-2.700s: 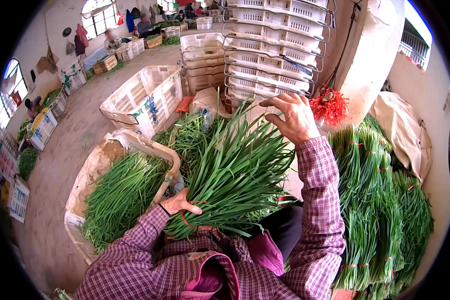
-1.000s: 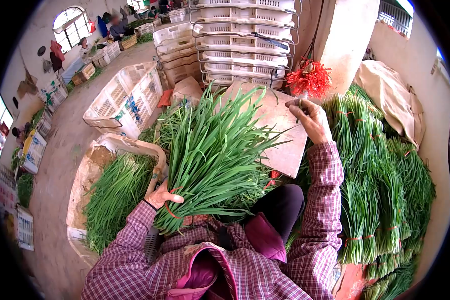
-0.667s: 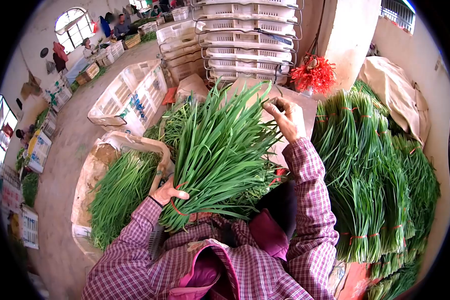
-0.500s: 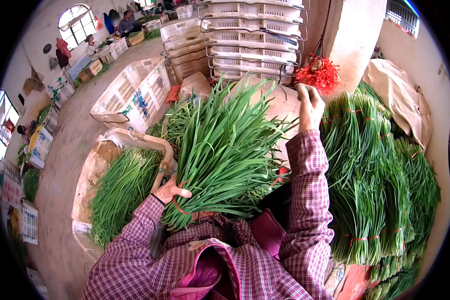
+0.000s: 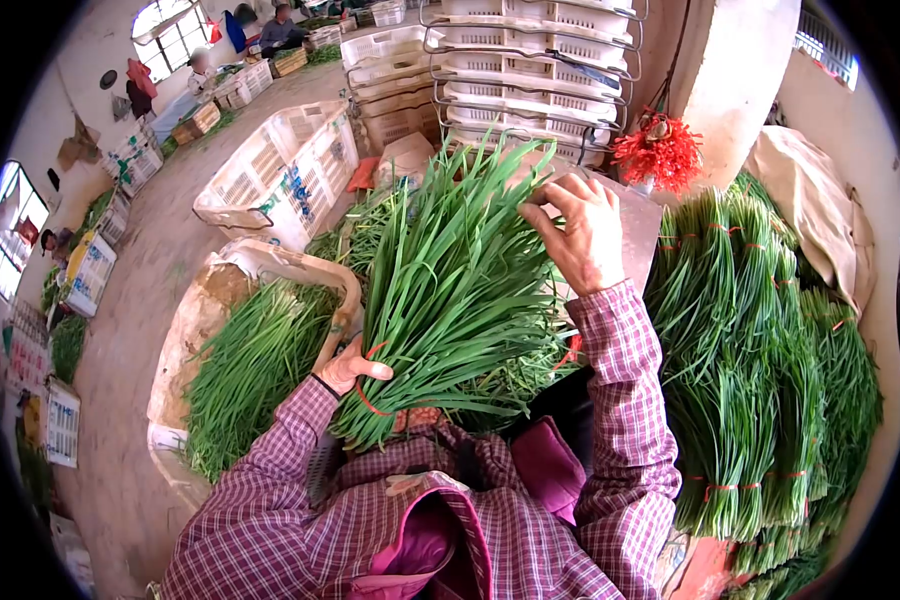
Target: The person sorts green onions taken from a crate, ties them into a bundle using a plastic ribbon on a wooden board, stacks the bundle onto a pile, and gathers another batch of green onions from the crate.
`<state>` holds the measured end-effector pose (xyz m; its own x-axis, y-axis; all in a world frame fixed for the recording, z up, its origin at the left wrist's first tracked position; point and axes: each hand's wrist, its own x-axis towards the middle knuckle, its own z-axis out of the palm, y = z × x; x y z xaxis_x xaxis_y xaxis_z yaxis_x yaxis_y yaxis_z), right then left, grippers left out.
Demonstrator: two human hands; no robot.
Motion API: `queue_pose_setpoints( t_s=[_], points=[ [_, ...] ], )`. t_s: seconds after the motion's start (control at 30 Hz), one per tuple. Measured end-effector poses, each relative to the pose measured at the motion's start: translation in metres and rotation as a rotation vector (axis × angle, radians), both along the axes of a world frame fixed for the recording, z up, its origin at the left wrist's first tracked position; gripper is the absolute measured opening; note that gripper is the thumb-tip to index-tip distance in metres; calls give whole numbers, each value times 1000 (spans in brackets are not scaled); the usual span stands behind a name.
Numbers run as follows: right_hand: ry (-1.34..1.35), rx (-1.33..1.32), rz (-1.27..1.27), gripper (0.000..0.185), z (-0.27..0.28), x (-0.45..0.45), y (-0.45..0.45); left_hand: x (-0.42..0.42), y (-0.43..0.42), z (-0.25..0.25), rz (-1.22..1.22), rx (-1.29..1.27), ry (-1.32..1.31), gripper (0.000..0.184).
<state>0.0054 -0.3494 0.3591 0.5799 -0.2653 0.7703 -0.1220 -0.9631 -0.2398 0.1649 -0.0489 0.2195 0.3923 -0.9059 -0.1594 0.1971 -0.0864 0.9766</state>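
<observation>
Bright overall, daylight interior. Arched window at upper left and side window at far left burn out to near white; barred opening at upper right also bright. Pale pillar and stacked crates are well lit, crate slots legible. Shadows soft; dark cloth beside the right sleeve loses most detail. Leaf bundle sharp, mild sheen on blades. Strong fisheye: walls bow, black surround fills the corners, blue fringing along the rim. Far workers small and smeared; fine detail there probably not recoverable.
</observation>
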Motion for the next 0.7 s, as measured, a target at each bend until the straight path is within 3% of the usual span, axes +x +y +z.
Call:
queue_pose_setpoints(
  t_s=[0.13,0.53,0.7],
  points=[
    [71,-67,-24,14,-11,9,5,-2,1,2,23,-27,-14,90],
    [181,-176,73,28,-15,19,11,5,2,-7,5,-23,2,90],
    [27,-113,57,21,-14,25,11,13,0,-16,-25,-33,49,87]
  ],
)
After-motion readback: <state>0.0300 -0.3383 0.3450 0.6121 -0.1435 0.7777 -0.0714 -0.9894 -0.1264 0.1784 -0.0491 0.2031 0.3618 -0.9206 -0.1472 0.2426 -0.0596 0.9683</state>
